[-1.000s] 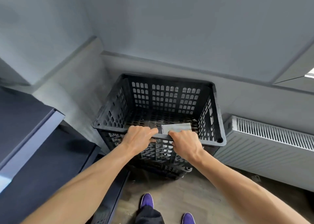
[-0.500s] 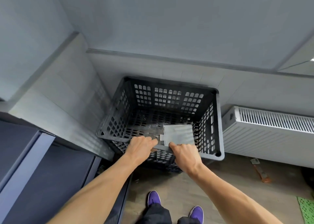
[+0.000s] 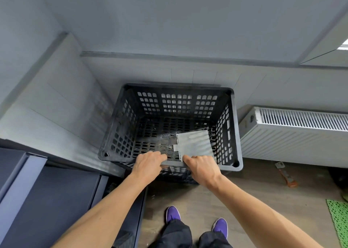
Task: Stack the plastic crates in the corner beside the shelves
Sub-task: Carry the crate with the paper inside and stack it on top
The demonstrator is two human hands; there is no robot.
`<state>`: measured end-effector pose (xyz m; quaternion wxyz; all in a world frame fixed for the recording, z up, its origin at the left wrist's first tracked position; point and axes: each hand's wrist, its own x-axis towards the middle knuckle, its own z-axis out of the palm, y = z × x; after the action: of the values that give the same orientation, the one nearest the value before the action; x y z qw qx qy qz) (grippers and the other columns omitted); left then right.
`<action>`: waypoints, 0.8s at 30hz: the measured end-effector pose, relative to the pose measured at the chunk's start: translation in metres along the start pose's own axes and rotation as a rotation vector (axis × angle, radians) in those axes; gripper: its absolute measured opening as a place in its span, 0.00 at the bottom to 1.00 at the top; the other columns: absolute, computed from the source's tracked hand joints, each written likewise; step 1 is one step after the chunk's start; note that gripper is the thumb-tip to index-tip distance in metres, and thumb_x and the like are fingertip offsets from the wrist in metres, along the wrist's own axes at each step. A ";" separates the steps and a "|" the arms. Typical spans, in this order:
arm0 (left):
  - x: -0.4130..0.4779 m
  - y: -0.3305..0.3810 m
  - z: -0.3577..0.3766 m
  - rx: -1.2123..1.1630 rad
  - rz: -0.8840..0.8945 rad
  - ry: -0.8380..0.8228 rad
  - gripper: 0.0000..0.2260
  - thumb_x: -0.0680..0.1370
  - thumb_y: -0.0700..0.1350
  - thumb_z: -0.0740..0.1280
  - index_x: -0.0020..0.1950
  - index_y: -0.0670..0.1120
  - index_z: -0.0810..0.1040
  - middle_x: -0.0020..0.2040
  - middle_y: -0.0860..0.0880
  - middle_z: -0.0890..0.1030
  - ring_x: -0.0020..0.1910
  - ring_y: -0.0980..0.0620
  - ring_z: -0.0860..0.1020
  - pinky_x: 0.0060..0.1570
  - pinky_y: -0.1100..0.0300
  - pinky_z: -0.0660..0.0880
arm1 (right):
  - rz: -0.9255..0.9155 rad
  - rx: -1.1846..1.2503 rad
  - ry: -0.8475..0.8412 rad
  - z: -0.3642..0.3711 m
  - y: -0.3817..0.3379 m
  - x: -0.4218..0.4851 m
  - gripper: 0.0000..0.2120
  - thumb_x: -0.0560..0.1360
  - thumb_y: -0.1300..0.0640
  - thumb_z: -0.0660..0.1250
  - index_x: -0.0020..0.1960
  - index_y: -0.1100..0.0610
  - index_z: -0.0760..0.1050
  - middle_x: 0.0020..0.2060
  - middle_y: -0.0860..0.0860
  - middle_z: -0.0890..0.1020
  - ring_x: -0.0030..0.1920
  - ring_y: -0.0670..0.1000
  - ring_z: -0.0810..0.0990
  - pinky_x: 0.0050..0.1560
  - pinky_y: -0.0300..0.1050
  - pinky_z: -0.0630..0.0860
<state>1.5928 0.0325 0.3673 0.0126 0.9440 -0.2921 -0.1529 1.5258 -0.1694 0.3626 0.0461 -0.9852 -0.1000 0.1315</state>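
Observation:
A black perforated plastic crate point(image 3: 234, 127) sits in the wall corner, on top of another dark crate point(image 3: 177, 175) whose side shows just below its near rim. My left hand point(image 3: 147, 163) and my right hand point(image 3: 202, 167) both grip the near rim of the top crate, fingers curled over the edge, a short gap between them. A grey sheet of paper point(image 3: 194, 142) lies on the crate's floor near my right hand.
Dark blue shelving point(image 3: 47, 200) stands at the left, close to the crates. A white radiator point(image 3: 293, 133) runs along the wall on the right. A green mat point(image 3: 339, 221) and small debris point(image 3: 286, 176) lie on the wooden floor; my purple shoes point(image 3: 173, 213) are below.
The crate has gone down and back toward the corner, both hands still gripping its near rim. More of the floor and the paper inside the crate now show.

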 end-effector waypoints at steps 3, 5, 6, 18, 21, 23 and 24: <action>0.006 0.000 -0.001 -0.031 0.004 -0.031 0.10 0.78 0.47 0.65 0.58 0.55 0.75 0.53 0.54 0.78 0.56 0.49 0.75 0.49 0.52 0.71 | 0.021 0.031 0.008 0.002 0.011 0.001 0.08 0.78 0.56 0.62 0.56 0.53 0.68 0.43 0.53 0.84 0.42 0.61 0.82 0.34 0.48 0.68; 0.009 -0.003 0.000 -0.064 0.007 -0.042 0.08 0.78 0.49 0.66 0.57 0.56 0.75 0.52 0.55 0.77 0.56 0.50 0.74 0.49 0.52 0.70 | 0.014 0.038 0.005 0.000 0.017 -0.002 0.08 0.77 0.57 0.62 0.56 0.54 0.69 0.43 0.53 0.82 0.44 0.60 0.81 0.34 0.49 0.68; 0.009 -0.005 0.002 -0.083 0.006 -0.042 0.07 0.78 0.50 0.66 0.56 0.56 0.76 0.51 0.56 0.77 0.56 0.51 0.73 0.49 0.52 0.70 | 0.012 0.029 -0.003 -0.001 0.020 -0.004 0.09 0.76 0.59 0.62 0.56 0.55 0.70 0.43 0.53 0.82 0.44 0.60 0.80 0.34 0.49 0.68; 0.008 -0.011 -0.015 0.046 0.092 -0.105 0.08 0.76 0.38 0.63 0.46 0.52 0.74 0.37 0.53 0.76 0.39 0.46 0.77 0.39 0.55 0.68 | 0.093 0.035 -0.035 -0.008 0.051 -0.026 0.06 0.79 0.55 0.59 0.52 0.53 0.75 0.41 0.52 0.82 0.42 0.58 0.82 0.39 0.49 0.74; 0.011 -0.010 -0.018 0.090 0.108 -0.098 0.07 0.78 0.39 0.62 0.44 0.51 0.71 0.35 0.52 0.75 0.38 0.46 0.76 0.38 0.55 0.68 | 0.112 0.039 0.007 -0.008 0.049 -0.027 0.06 0.79 0.55 0.60 0.52 0.54 0.75 0.41 0.52 0.83 0.42 0.58 0.82 0.42 0.52 0.79; 0.011 -0.013 -0.018 0.108 0.108 -0.075 0.07 0.80 0.42 0.62 0.44 0.52 0.70 0.35 0.53 0.73 0.36 0.47 0.74 0.38 0.55 0.67 | 0.113 0.020 0.025 -0.009 0.046 -0.026 0.06 0.79 0.55 0.61 0.52 0.54 0.75 0.40 0.53 0.84 0.41 0.59 0.83 0.42 0.52 0.79; 0.011 -0.014 -0.017 0.115 0.107 -0.062 0.06 0.80 0.44 0.62 0.44 0.52 0.69 0.34 0.53 0.73 0.35 0.47 0.73 0.37 0.55 0.67 | 0.113 0.010 0.032 -0.009 0.045 -0.026 0.06 0.79 0.55 0.62 0.53 0.54 0.75 0.40 0.53 0.84 0.41 0.59 0.83 0.42 0.52 0.79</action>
<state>1.6145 0.0371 0.3787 -0.0424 0.9209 -0.3508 -0.1643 1.5117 -0.2194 0.3727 0.0449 -0.9910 -0.0429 0.1185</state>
